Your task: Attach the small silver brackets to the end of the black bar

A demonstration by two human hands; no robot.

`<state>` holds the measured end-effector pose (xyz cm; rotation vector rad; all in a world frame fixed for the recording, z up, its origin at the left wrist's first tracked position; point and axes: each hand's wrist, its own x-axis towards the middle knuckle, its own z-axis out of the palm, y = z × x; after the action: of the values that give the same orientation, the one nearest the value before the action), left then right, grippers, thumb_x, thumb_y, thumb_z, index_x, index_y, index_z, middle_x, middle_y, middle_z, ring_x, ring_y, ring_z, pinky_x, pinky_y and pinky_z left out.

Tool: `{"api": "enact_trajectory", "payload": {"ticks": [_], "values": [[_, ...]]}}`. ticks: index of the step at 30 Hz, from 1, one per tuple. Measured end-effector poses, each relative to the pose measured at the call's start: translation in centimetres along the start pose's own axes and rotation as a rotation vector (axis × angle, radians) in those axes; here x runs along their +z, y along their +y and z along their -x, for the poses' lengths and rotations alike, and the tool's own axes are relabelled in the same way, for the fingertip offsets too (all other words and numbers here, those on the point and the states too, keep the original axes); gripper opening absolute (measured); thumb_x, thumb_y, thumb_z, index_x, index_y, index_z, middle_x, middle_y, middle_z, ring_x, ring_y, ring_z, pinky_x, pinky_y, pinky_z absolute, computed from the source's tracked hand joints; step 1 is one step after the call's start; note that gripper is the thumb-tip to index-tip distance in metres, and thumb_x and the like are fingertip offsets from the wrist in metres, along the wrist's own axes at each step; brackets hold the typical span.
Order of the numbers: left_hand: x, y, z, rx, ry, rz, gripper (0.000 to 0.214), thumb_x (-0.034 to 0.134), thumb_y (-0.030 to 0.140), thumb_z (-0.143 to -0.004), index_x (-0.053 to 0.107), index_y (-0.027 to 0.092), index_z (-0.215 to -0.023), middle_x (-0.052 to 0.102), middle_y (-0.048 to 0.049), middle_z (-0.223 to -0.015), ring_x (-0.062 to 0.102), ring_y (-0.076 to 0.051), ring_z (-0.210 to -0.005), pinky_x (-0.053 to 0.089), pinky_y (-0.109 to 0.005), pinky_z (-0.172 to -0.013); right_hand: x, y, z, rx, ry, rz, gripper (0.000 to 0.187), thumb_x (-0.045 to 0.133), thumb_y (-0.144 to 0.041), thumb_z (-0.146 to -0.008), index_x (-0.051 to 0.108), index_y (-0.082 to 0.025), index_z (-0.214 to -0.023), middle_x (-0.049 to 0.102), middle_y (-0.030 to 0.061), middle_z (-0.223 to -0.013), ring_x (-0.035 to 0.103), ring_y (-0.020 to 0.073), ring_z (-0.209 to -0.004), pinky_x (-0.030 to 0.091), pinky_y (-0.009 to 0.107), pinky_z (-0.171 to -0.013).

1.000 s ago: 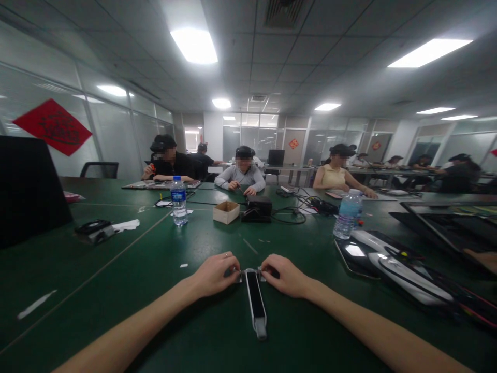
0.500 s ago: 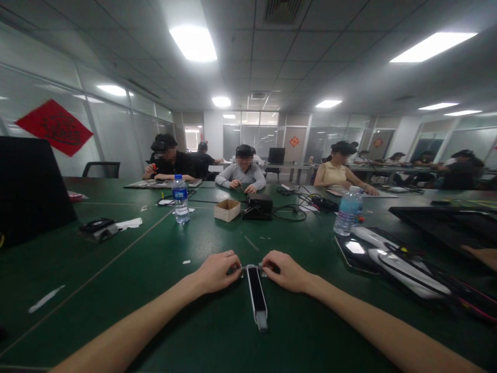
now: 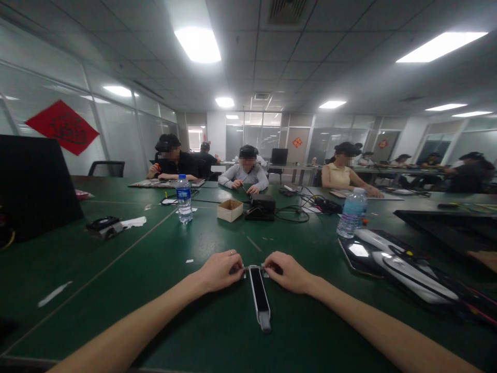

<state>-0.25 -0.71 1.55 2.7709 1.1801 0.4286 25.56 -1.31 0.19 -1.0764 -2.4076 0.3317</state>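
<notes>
A long, narrow device (image 3: pixel 260 293) with a black face and a pale grey frame lies on the green table. Its far end sits between my two hands, and its grey tapered end points toward me. At the left of the far end, my left hand (image 3: pixel 224 270) is closed in a pinch; a ring shows on one finger. On the other side my right hand (image 3: pixel 286 271) pinches in the same way. Small pale, shiny bits show at the fingertips of both hands, too small to name. Whether they are part of the device I cannot tell.
Ahead stand a small open cardboard box (image 3: pixel 230 210), a black device (image 3: pixel 261 207) with cables and a water bottle (image 3: pixel 184 199). To the right are another bottle (image 3: pixel 351 213) and a white-and-black object (image 3: pixel 411 267). Several people sit across the table.
The whole view has shifted slightly, with everything a little further right in the picture. Both hands keep their pinch beside the device, which lies in the same place.
</notes>
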Motion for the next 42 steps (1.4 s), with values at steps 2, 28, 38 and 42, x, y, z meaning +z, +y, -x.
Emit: {"api": "enact_trajectory", "payload": {"ticks": [2,28,38,42], "values": [[0.1,-0.1,0.0,-0.013,0.007,0.015,0.012,0.057,0.028,-0.088,0.061,0.019,-0.095,0.063,-0.0029,-0.094,0.061,-0.016,-0.08,0.045,-0.025,-0.068,0.0,0.0,0.0,0.008,-0.005,-0.005,0.01,0.057,-0.021,-0.088,0.064,-0.016,-0.093,0.063,0.0048,-0.087,0.056,0.0162,-0.076,0.048,0.029,-0.069],[-0.1,0.2,0.3,0.001,0.065,-0.005,0.016,0.051,0.03,-0.09,0.061,0.019,-0.095,0.063,-0.0049,-0.093,0.062,-0.019,-0.081,0.044,-0.027,-0.069,-0.2,-4.4,-0.1,-0.191,0.074,0.164,0.015,0.058,-0.023,-0.085,0.061,-0.017,-0.098,0.063,0.0066,-0.091,0.056,0.0179,-0.08,0.045,0.029,-0.072],[-1.0,0.7,0.1,-0.119,0.097,-0.118,0.016,0.048,0.031,-0.093,0.057,0.02,-0.097,0.065,-0.0023,-0.071,0.064,-0.021,-0.067,0.042,-0.027,-0.063,-0.3,-10.7,-2.9,0.162,-0.319,0.476,0.062,0.052,-0.057,-0.087,0.047,-0.012,-0.129,0.07,0.0205,-0.103,0.069,0.0335,-0.086,0.051,0.039,-0.068],[-1.3,0.7,0.0,-0.169,0.092,-0.205,0.014,0.047,0.029,-0.092,0.058,0.021,-0.097,0.067,-0.0027,-0.072,0.066,-0.022,-0.069,0.041,-0.026,-0.062,-0.7,-12.1,-3.9,0.287,-0.362,0.59,0.059,0.057,-0.043,-0.086,0.045,-0.007,-0.131,0.069,0.0227,-0.109,0.068,0.0363,-0.096,0.054,0.044,-0.077]]}}
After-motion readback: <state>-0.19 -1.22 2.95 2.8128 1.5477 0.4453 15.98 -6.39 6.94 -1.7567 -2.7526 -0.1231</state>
